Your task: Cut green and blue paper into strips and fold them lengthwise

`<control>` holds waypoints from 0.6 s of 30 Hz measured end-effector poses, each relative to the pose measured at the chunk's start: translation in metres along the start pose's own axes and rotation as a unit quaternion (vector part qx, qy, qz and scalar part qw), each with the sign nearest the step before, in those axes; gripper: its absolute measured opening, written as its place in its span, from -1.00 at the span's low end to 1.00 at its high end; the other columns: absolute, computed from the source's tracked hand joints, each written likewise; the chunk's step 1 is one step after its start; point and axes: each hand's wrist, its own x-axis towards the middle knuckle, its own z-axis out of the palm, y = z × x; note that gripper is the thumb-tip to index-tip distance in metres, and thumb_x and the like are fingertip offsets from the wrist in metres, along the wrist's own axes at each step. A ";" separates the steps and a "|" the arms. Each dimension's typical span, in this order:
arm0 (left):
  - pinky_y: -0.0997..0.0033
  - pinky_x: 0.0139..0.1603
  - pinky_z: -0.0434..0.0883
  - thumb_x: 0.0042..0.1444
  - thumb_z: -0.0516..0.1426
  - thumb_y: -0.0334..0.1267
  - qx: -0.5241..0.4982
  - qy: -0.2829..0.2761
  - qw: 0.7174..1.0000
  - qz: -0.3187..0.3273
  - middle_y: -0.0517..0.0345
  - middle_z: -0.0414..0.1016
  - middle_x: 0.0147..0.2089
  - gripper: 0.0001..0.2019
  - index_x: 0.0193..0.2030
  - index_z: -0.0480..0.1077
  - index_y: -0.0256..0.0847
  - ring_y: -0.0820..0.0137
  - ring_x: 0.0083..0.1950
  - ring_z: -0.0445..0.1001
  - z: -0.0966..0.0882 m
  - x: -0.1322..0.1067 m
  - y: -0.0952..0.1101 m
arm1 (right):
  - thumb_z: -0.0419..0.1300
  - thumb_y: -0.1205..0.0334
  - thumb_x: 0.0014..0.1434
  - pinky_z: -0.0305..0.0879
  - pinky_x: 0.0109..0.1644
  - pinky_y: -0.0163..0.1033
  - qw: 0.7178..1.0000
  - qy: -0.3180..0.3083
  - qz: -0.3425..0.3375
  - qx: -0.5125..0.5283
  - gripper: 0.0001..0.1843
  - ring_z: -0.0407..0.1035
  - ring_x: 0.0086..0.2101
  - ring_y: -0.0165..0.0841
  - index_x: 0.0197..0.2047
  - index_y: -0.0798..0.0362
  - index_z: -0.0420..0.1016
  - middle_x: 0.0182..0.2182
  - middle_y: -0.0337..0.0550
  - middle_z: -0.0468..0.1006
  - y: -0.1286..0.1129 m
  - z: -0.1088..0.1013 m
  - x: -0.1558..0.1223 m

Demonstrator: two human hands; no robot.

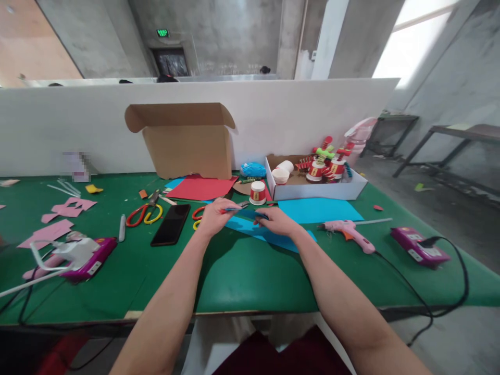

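Pinching a piece of blue paper (247,214) just above the green table (234,281), left hand (214,217) and right hand (275,221) are each closed tight on one end. Looks about midway to me: decorated cups (324,166) sit finished in the white box (312,191), a red-banded cup (258,192) stands outside it, and the plain cups (283,172) are bare. The cup labels are too small to read, same for the green door sign (163,33).
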 end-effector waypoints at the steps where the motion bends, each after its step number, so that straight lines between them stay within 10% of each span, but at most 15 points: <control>1: 0.30 -0.05 0.46 0.09 0.18 -0.25 0.010 -0.011 1.000 -0.008 0.11 0.62 -0.24 -0.87 -0.29 0.58 -0.12 0.32 -0.14 0.53 -0.005 0.001 0.000 | 0.00 0.38 0.26 0.33 -0.22 -0.32 1.000 -0.007 0.004 -0.003 -0.76 0.47 -0.36 -0.39 -0.21 0.14 0.51 -0.29 -0.11 0.62 -0.002 -0.005 -0.002; 8: 0.31 -0.04 0.43 0.12 0.07 -0.43 0.162 -0.181 0.963 0.117 0.13 0.61 -0.19 -0.72 -0.25 0.59 -0.07 0.35 -0.12 0.50 -0.033 -0.033 0.024 | 0.09 0.36 0.21 0.31 0.00 -0.12 0.972 -0.096 -0.017 -0.214 -0.62 0.43 -0.05 -0.13 0.09 0.13 0.48 -0.02 0.09 0.56 -0.027 0.001 -0.059; 13: 0.23 0.00 0.42 0.22 0.00 -0.42 0.250 -0.197 0.934 0.159 0.05 0.59 -0.06 -0.67 -0.12 0.57 -0.05 0.30 0.00 0.48 -0.021 -0.092 0.042 | 0.00 0.30 0.28 0.15 0.25 0.05 0.966 -0.041 -0.063 -0.247 -0.49 0.19 0.22 -0.13 0.30 0.04 0.27 0.26 0.01 0.30 -0.016 0.042 -0.107; 18: 0.15 -0.03 0.42 0.18 0.03 -0.46 0.325 -0.186 0.923 0.090 -0.02 0.61 -0.09 -0.69 -0.19 0.59 -0.12 0.20 0.00 0.49 -0.002 -0.087 0.039 | 0.01 0.44 0.21 0.13 0.27 0.09 0.952 0.002 0.013 -0.307 -0.42 0.20 0.22 -0.14 0.29 0.04 0.29 0.26 0.05 0.30 0.011 0.029 -0.089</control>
